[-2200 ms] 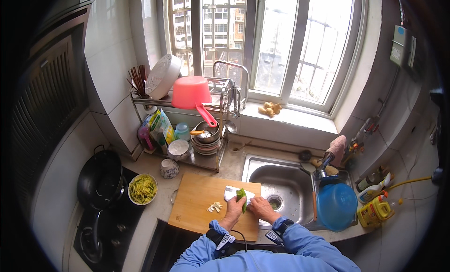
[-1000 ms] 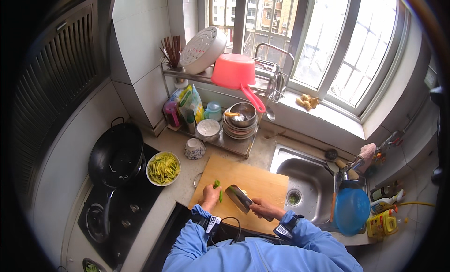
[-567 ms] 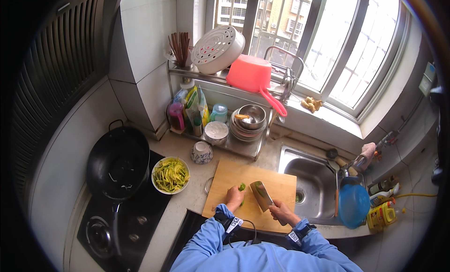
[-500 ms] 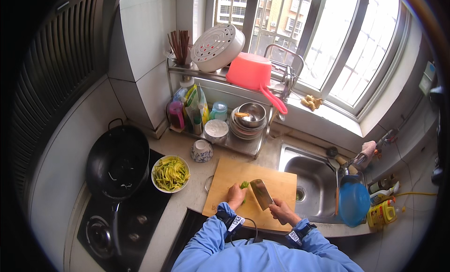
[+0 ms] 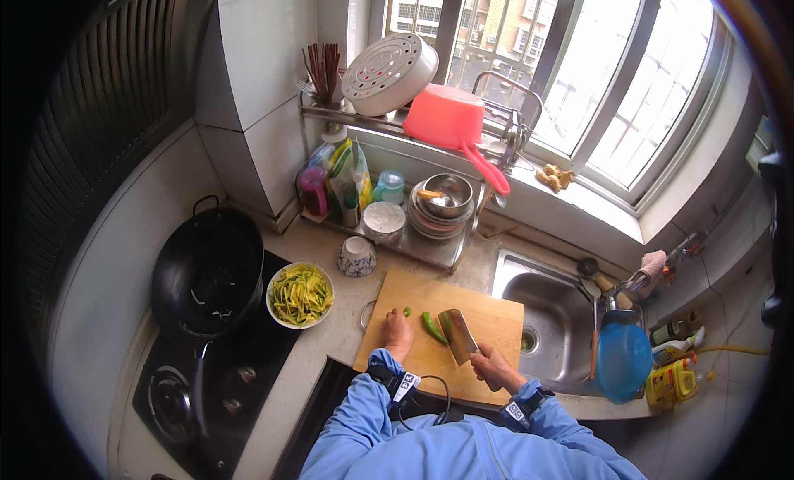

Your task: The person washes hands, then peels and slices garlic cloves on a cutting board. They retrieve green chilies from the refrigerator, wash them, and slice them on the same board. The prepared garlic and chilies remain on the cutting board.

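My right hand (image 5: 495,367) is wrapped round the handle of a cleaver (image 5: 457,336), whose broad steel blade stands over the middle of a wooden cutting board (image 5: 488,316). Just left of the blade lies a long green pepper (image 5: 432,327), its lower end close to the steel. My left hand (image 5: 398,334) is over the board's left part, fingers closed, with a small green pepper piece (image 5: 407,311) showing at the fingertips. The rest of that piece, if any, is hidden.
Left of the board stands a bowl of sliced green-yellow vegetable (image 5: 300,295), beside a black wok (image 5: 207,273) on the stove. A patterned bowl (image 5: 356,256) sits behind. At right are a steel sink (image 5: 550,314) and a blue basin (image 5: 624,362); a dish rack (image 5: 430,248) is beyond.
My left hand has moved left, away from the cleaver, with a small green piece at its fingertips. The long pepper now lies uncovered on the board. The cleaver has shifted slightly.
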The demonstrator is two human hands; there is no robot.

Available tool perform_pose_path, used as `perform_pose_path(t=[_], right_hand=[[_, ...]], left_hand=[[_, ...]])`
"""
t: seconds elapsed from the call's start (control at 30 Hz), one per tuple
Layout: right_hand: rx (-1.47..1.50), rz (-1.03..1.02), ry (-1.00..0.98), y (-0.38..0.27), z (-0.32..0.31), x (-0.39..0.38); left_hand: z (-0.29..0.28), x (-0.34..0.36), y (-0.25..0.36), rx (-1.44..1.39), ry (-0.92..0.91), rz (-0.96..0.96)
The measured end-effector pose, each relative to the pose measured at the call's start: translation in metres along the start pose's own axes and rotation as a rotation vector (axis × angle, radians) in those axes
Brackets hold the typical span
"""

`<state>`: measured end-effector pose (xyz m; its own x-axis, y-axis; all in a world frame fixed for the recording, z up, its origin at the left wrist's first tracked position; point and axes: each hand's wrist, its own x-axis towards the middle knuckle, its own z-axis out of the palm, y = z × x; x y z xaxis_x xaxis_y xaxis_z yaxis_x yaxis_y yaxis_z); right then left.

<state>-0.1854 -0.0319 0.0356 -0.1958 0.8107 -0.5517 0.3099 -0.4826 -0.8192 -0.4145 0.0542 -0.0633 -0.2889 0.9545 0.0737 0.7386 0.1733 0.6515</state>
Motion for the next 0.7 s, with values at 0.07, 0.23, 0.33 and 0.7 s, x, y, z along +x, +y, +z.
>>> perform_pose_path(t=[0.07, 0.23, 0.33, 0.7], right_hand=[[-0.001, -0.005, -0.002, -0.002, 0.000, 0.000], [-0.011, -0.004, 0.019, -0.007, -0.002, -0.002], [-0.029, -0.011, 0.021, -0.006, -0.002, 0.000], [-0.057, -0.024, -0.010, 0.005, -0.002, 0.005]], left_hand=[[-0.003, 0.001, 0.003, 0.082, -0.093, -0.029], [-0.012, 0.000, 0.005, 0.244, -0.179, 0.039], [-0.016, -0.003, 0.007, 0.232, -0.151, 0.047], [-0.031, -0.010, 0.018, 0.076, 0.047, 0.171]])
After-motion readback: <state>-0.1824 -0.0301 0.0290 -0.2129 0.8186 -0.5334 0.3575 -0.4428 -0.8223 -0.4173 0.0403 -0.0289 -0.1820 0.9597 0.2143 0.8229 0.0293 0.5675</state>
